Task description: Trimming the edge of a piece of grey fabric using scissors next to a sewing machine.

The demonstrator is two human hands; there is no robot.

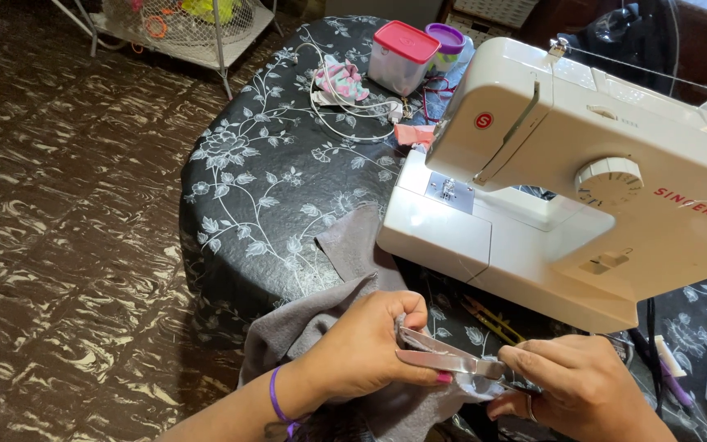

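Two hands work at the bottom edge of the view. The left hand point(370, 344), with a purple band around its wrist, is curled closed around a fold of grey fabric point(345, 245), the thumb pressed against the blades of a pair of metal scissors point(443, 358). The right hand point(578, 385) is closed on the handle end of those scissors, fingers bent tightly; the blades point toward the left hand and lie nearly together, right at the cloth's edge. The fabric is one piece, draped from the hands up over the table edge, with a corner lying flat just beside the machine's base.

One white sewing machine point(566, 180) stands on the table, its needle area lit. Behind it sit two lidded containers: a clear box with a pink lid point(403, 53) and a smaller purple-lidded jar point(445, 45), side by side. One white cable point(345, 123) loops near a small striped cloth bundle point(341, 80). Two yellow pencil-like sticks point(493, 319) lie near the machine's front edge.

The table is covered with a black cloth printed with white flowers and vines point(247, 188). The floor point(59, 229) is dark brown with a glossy marbled pattern. A white wire rack point(182, 29) stands on it at the top left.
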